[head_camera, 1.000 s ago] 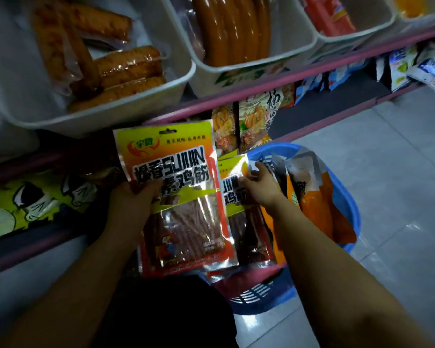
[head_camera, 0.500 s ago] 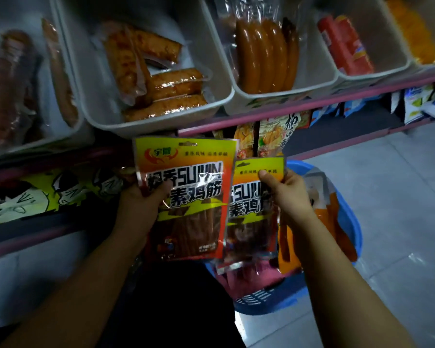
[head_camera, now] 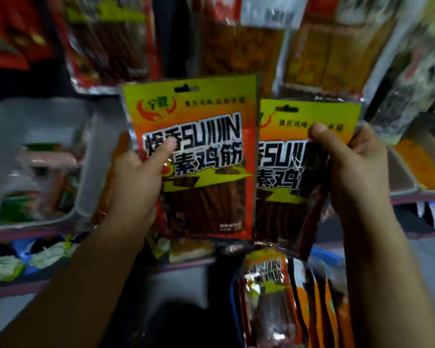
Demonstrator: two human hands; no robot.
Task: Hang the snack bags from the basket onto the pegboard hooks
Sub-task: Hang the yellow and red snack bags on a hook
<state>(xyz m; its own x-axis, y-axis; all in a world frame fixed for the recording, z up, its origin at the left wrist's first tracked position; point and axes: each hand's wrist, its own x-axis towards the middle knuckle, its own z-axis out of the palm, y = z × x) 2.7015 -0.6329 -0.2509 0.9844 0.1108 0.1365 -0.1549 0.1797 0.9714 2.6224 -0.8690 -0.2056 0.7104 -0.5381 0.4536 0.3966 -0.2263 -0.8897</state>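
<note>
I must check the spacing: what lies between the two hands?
In the head view, the two yellow-orange snack bags, side by side, between left hand and right hand.

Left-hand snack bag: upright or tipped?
Upright. The left-hand snack bag has its hang hole at the top edge and its print reads level; the left hand grips its side.

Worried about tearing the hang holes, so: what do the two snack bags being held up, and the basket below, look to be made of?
Left bag and right bag: thin glossy printed plastic film, probably foil-lined; sheen, crinkled edges and a clear lower window show it. Each has a punched slot on top. Basket: blue, looks like moulded rigid plastic, though only its rim shows. Left hand and right hand each pinch one bag.
</note>
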